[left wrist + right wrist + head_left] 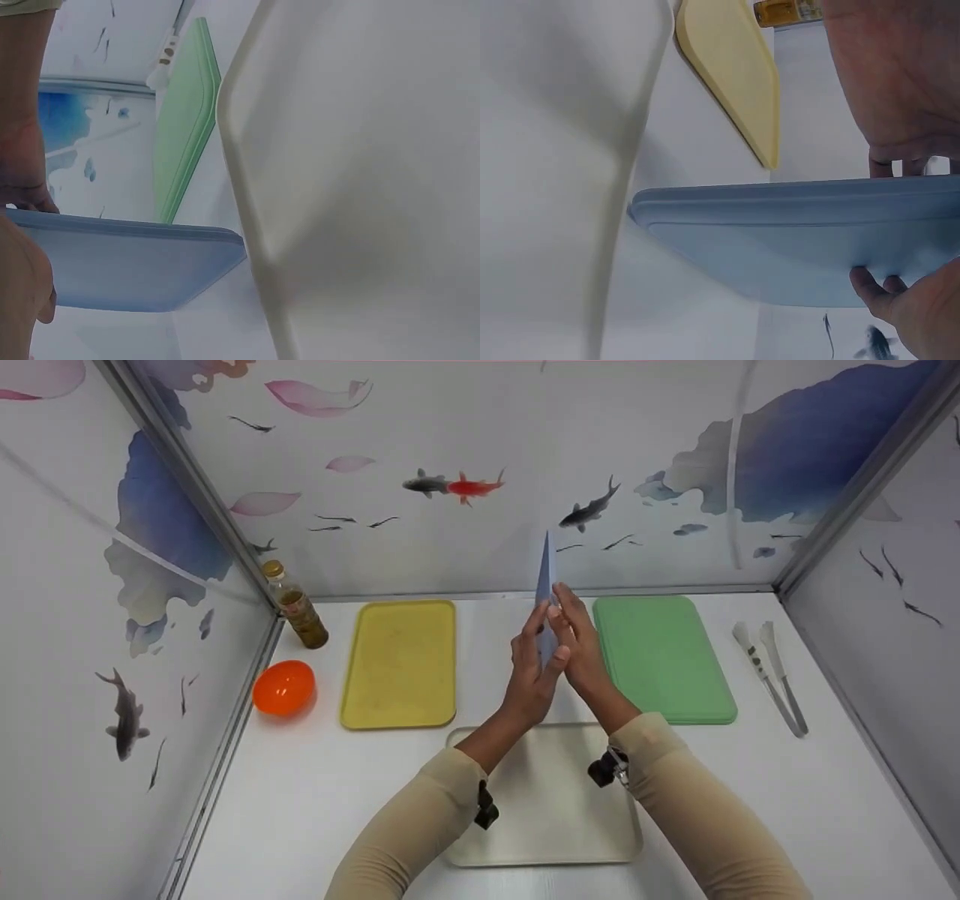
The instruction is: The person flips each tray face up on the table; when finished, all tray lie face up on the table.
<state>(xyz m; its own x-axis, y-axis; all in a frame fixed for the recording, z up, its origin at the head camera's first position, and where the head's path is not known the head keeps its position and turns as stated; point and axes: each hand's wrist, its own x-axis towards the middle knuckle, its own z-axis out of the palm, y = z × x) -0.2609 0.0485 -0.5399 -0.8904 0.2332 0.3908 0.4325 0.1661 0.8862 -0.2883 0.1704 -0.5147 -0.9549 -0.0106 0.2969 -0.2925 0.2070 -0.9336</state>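
Note:
Between both hands stands a blue rectangular tray point(795, 259), turned on edge, so only a thin upright strip of it shows in the head view. My left hand point(534, 667) holds it from the left side, its thumb up near the close edge. Against the right side, my right hand point(586, 649) grips it, with fingertips point(866, 285) pressing its face in the right wrist view. A cream tray point(555, 840) lies flat below the forearms, close to the person. Part of the blue tray is hidden behind the fingers.
A yellow tray point(399, 664) lies at left and a green tray point(664, 660) at right. Beyond the yellow one are an orange bowl point(283, 688) and an oil bottle point(301, 615). Tongs point(780, 675) lie far right. Printed panels wall in the white table.

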